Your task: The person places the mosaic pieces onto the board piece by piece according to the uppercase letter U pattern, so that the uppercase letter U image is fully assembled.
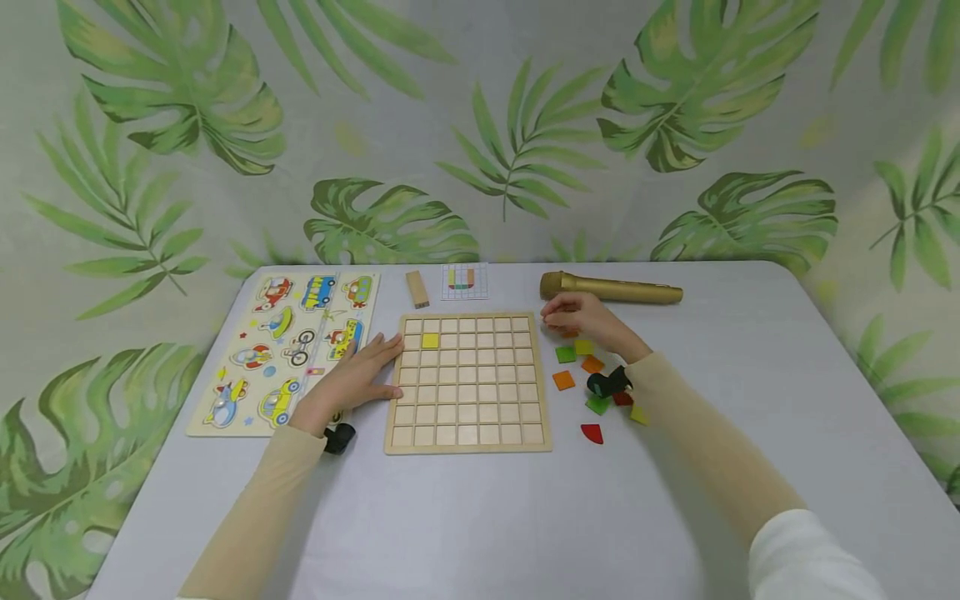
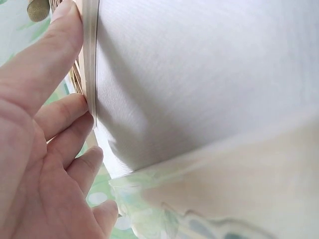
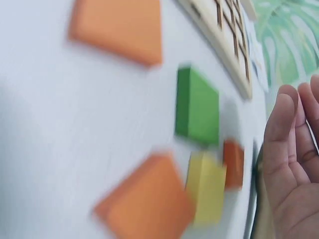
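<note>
1. Currently the left hand point(image 1: 352, 375) is touching the left edge of the grid board point(image 1: 468, 450); its fingers are spreading, thumb standing well apart from them.
2. Right hand point(image 1: 588, 322) is hovering near the board's far right corner, beside the loose tiles point(image 1: 592, 364). Its fingers are bending toward the thumb, tips sitting close together; I'm not managing to tell whether they're pinching a tile.
3. Grid board is lying mid-table, showing 7 rows by 7 columns of cells. 1 yellow tile point(image 1: 430, 341) is sitting in row 2 from the far edge, column 2 from the left.
4. Right of the board, a green tile point(image 1: 566, 355) and a loose yellow tile point(image 1: 584, 347) are lying side by side; 1 orange tile point(image 1: 564, 380) is lying nearer the person. A red quarter-circle tile point(image 1: 592, 433) is lying nearest of all.
5. Left of the board, a vehicle puzzle point(image 1: 252, 392) is lying partly hidden by the left hand.
6. Along the far edge, a wooden block point(image 1: 417, 289), printed card point(image 1: 464, 282) and gold microphone point(image 1: 622, 290) are lying left to right.
</note>
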Available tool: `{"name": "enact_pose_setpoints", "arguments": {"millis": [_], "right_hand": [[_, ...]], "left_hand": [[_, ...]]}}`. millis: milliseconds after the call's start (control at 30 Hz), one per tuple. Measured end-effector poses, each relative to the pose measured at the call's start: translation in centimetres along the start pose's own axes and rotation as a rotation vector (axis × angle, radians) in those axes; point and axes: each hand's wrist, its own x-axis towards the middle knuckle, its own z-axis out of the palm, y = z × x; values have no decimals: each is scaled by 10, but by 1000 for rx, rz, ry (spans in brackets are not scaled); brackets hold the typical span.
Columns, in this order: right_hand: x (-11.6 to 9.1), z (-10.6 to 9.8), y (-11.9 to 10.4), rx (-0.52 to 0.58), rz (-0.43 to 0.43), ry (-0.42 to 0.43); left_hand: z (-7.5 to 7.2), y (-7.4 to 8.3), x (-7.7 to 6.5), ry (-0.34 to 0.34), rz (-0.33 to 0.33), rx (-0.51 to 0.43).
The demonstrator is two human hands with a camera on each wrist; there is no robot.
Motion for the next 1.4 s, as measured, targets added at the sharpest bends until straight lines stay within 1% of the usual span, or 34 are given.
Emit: {"name": "enact_pose_setpoints", "arguments": {"millis": [133,300,433,567,867,1067,1167,1400], "right_hand": [[-14,-21,12,40,10,10],[-30,-39,25,3,42,42],[-37,-46,31,-28,82,55],[-41,-47,34,-54,93,52],[-41,-44,33,-116,77,45],[-42,-41,29,-184,61,19],[-41,-37,28,-242,46,10],[-38,-30,28,-423,14,39]], "left_hand": [[0,0,-1,2,4,-6],[0,1,-1,1,4,-6],[0,1,-2,-1,1,1],[1,0,-2,-3,-3,4],[3,-2,-2,-3,-2,0],[2,-2,-1,-2,4,-5],[2,-3,-1,-2,8,-4],[2,-4,0,-1,4,-13]]}}
